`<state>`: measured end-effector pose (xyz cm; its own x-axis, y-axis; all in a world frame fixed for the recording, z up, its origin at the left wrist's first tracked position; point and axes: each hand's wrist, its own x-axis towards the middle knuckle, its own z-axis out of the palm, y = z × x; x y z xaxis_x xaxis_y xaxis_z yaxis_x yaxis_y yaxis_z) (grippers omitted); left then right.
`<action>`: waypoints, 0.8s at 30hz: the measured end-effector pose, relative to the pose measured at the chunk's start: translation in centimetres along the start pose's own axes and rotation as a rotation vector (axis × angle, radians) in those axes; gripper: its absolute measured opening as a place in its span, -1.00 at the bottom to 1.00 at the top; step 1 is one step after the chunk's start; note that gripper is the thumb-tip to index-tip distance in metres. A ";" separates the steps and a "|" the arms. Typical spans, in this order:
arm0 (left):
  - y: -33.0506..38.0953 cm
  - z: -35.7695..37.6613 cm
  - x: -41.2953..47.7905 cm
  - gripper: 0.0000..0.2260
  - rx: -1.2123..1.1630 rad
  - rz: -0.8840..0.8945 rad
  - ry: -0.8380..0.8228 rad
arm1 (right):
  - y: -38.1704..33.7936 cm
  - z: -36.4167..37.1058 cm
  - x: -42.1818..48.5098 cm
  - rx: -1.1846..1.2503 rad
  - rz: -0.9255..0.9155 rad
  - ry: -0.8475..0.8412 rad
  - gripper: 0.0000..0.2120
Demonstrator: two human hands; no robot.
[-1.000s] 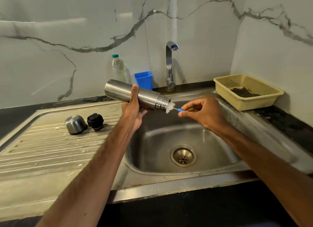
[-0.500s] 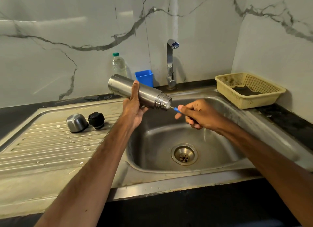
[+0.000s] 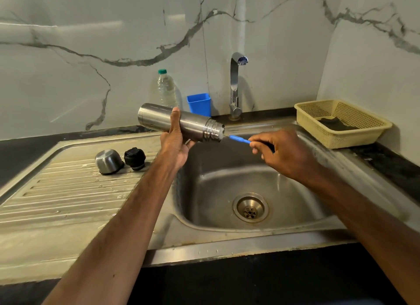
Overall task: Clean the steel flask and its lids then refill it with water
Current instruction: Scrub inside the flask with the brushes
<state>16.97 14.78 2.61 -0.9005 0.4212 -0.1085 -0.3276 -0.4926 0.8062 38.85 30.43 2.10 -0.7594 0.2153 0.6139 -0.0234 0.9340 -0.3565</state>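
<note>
Mid-task, by my reading: interior scrub in hand, rinse and refill not yet done. No water runs from the tap.

Steel flask is held level above the left edge of the sink, mouth to the right. It has a brushed body and a ribbed neck, with pale foam at the rim.

Left hand grips the flask from beneath, thumb over the front. Right hand pinches the blue brush handle in curled fingers; the head is hidden inside the flask.

Steel cup lid and black stopper sit side by side on the drainboard — whether they are washed, cannot tell.
</note>
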 end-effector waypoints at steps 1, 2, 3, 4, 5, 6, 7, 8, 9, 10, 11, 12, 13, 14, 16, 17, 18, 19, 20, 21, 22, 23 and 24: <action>0.0 0.0 0.0 -0.46 0.005 0.000 -0.001 | -0.2 0.0 -0.1 -0.003 -0.013 -0.005 -0.87; 0.0 0.0 -0.1 -0.45 0.013 0.002 -0.004 | -0.5 0.1 -0.2 0.017 -0.004 -0.009 -0.85; 0.0 0.0 -0.1 -0.45 0.020 0.003 -0.011 | -0.6 0.3 -0.2 0.094 0.058 -0.018 -0.84; -0.1 0.0 -0.1 -0.45 0.027 0.004 -0.018 | -0.7 0.4 -0.2 0.242 0.180 -0.045 -0.83; 0.0 0.0 -0.1 -0.44 0.037 0.006 -0.026 | -0.7 0.4 -0.1 0.439 0.328 -0.094 -0.83; 0.0 0.1 -0.2 -0.45 0.048 0.009 -0.035 | -0.7 0.4 -0.1 0.630 0.468 -0.162 -0.81; 0.1 0.1 -0.2 -0.45 0.059 0.013 -0.046 | -0.6 0.3 -0.1 0.764 0.560 -0.221 -0.79; 0.1 0.1 -0.2 -0.45 0.069 0.015 -0.055 | -0.4 0.4 -0.2 0.805 0.592 -0.248 -0.78; 0.1 0.2 -0.2 -0.46 0.075 0.017 -0.061 | -0.3 0.4 -0.2 0.799 0.589 -0.237 -0.76; 0.1 0.2 -0.2 -0.46 0.075 0.018 -0.061 | -0.3 0.4 -0.2 0.755 0.554 -0.200 -0.76; 0.1 0.2 -0.2 -0.46 0.071 0.017 -0.053 | -0.4 0.3 -0.3 0.681 0.503 -0.144 -0.77; 0.2 0.1 -0.2 -0.46 0.066 0.017 -0.042 | -0.5 0.2 -0.2 0.581 0.435 -0.088 -0.79; 0.2 0.1 -0.1 -0.46 0.059 0.017 -0.030 | -0.4 0.0 -0.2 0.462 0.358 -0.047 -0.80; 0.3 -0.1 0.0 -0.47 0.047 0.015 -0.019 | -0.2 0.0 -0.3 0.347 0.276 -0.029 -0.78; 0.5 -0.4 0.1 -0.48 0.015 0.008 -0.003 | 0.4 -0.1 -0.5 0.209 0.170 -0.013 -0.72; 0.6 -0.5 0.2 -0.49 0.002 0.005 0.000 | 0.6 -0.2 -0.5 0.181 0.142 0.006 -0.71; 0.7 -0.6 0.3 -0.52 -0.009 0.004 0.000 | 0.8 -0.3 -0.5 0.162 0.123 0.030 -0.71; 0.8 -0.7 0.3 -0.55 -0.021 0.003 -0.001 | 0.8 -0.5 -0.5 0.152 0.114 0.052 -0.71; 0.9 -0.8 0.4 -0.57 -0.029 0.003 -0.003 | 0.9 -0.6 -0.5 0.154 0.111 0.067 -0.70; 1.0 -0.7 0.4 -0.59 -0.032 0.004 -0.005 | 1.0 -0.6 -0.6 0.164 0.108 0.076 -0.70; 1.0 -0.7 0.4 -0.59 -0.030 0.008 -0.007 | 1.0 -0.6 -0.6 0.184 0.112 0.078 -0.71; 1.0 -0.7 0.3 -0.59 -0.026 0.012 -0.007 | 1.0 -0.6 -0.7 0.224 0.128 0.069 -0.74; 1.0 -0.6 0.3 -0.58 -0.025 0.015 -0.008 | 0.9 -0.6 -0.7 0.290 0.167 0.050 -0.78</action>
<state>16.20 13.89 3.04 -0.9030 0.4197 -0.0921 -0.3215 -0.5179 0.7927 39.73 31.25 1.78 -0.7355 0.3788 0.5617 -0.0911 0.7662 -0.6361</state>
